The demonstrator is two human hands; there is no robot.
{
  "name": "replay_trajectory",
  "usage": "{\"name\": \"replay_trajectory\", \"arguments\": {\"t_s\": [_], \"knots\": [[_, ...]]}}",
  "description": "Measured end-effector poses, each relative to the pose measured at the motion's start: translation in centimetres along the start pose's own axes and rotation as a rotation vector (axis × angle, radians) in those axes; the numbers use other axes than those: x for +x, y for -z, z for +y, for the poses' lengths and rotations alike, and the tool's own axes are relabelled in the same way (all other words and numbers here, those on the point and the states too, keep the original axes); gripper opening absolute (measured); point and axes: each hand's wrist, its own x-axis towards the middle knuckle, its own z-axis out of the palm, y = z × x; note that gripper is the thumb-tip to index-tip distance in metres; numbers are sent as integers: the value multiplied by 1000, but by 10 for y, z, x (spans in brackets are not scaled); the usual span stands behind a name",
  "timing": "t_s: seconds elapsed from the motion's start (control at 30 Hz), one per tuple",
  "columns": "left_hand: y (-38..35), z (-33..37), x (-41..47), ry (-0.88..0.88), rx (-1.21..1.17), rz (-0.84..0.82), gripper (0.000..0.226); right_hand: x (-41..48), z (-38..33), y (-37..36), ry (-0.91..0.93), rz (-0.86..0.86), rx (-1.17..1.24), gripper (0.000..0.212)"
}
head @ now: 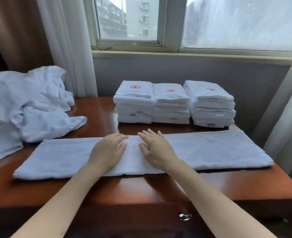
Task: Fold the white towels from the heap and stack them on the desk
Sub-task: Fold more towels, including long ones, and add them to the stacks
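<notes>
Heap (27, 107): unfolded white towels are piled at the left end of the desk (141, 189); it is judged to be kept there so that the next piece can be drawn without reaching across the work.
Towel being folded (56, 158): a long band, already doubled lengthwise, is laid flat across the near part of the desk, from just beside the heap to the right edge; it is probably stretched out so that its ends can be brought inward evenly.
Left hand (107, 150): laid palm down on the middle of the band, fingers straight and slightly spread; nothing is pinched; the cloth is pressed, seemingly to smooth it.
Right hand (155, 148): laid flat just beside the left, a narrow strip of towel showing between them; fingers are spread; nothing is gripped.
Stacks (171, 107): three piles of folded towels are set side by side at the back, below the window (129, 19), red emblems uppermost; the near space is thereby left for folding.
Step judged: smoothing before the crosswise fold; stacking is not yet done for this towel.
</notes>
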Motion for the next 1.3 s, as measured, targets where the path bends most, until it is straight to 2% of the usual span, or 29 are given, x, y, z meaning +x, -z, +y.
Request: {"name": "replay_trajectory", "arguments": {"t_s": [0.13,0.3,0.43,0.53,0.67,0.83,0.93,1.07,1.2,1.3], "knots": [[24,-47,-31,155,34,41,32,18,-45,-25,112,-55,23,49],[50,-90,-59,244,38,101,30,35,-86,-49,215,-115,-17,42],[64,-112,-71,323,53,154,29,48,-109,-63,250,-141,-13,44],[67,-121,-76,374,98,167,31,52,-116,-73,262,-148,-63,49],[62,-127,-79,525,196,173,43,55,-112,-80,229,-190,-70,58],[61,-130,-81,701,197,265,47,54,-109,-81,231,-193,-75,59],[61,-131,-79,823,250,231,54,54,-109,-81,234,-184,-75,59],[61,-132,-79,846,253,256,50,54,-108,-82,232,-179,-62,59],[61,-131,-80,787,251,308,42,54,-108,-82,231,-165,-39,59],[63,-126,-81,710,90,422,33,51,-108,-81,246,-94,24,54]]}}
